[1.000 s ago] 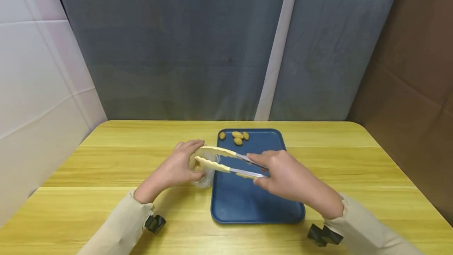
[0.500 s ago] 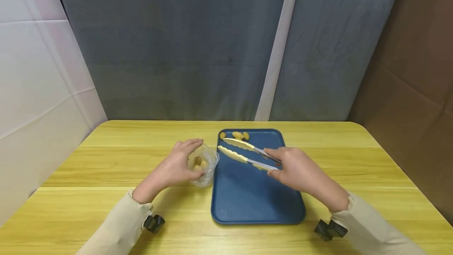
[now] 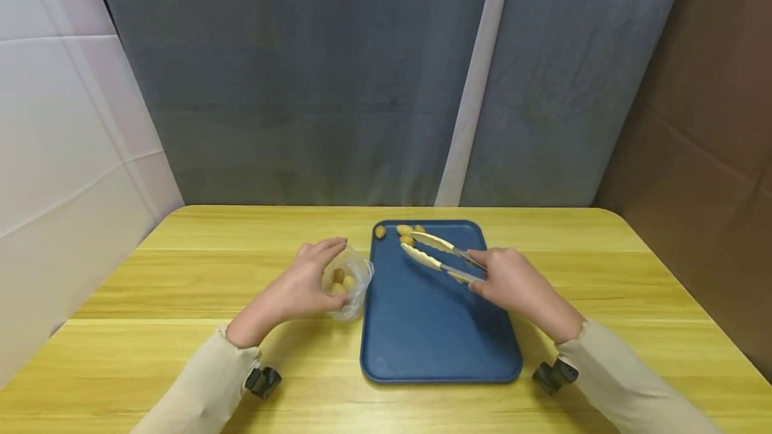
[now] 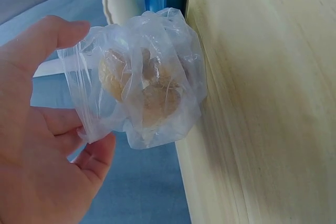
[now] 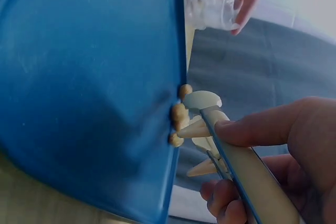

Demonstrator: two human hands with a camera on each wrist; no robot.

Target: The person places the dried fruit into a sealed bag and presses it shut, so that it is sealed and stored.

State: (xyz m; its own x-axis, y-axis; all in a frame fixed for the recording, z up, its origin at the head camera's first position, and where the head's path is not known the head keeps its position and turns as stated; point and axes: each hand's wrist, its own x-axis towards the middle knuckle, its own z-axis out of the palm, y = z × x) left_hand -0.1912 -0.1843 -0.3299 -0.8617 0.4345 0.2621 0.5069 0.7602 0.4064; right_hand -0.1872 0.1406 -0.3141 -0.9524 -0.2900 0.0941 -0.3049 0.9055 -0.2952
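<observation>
the left hand (image 3: pixel 309 280) grips a bag (image 3: pixel 360 286) beside the tray (image 3: pixel 434 333); the right hand (image 3: pixel 514 288) holds parted tongs (image 3: pixel 431 241), apparently empty. seemingly partway: some pieces (image 3: pixel 348 282) are bagged, four remain on the tray.

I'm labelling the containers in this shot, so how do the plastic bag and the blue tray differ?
The plastic bag is clear and crumpled, while the tray is solid blue and smooth. The bag is gripped by the left hand; the tray lies flat on the table, not held by either hand. The bag looks much smaller than the tray. Both contain yellowish-brown lumps.
</observation>
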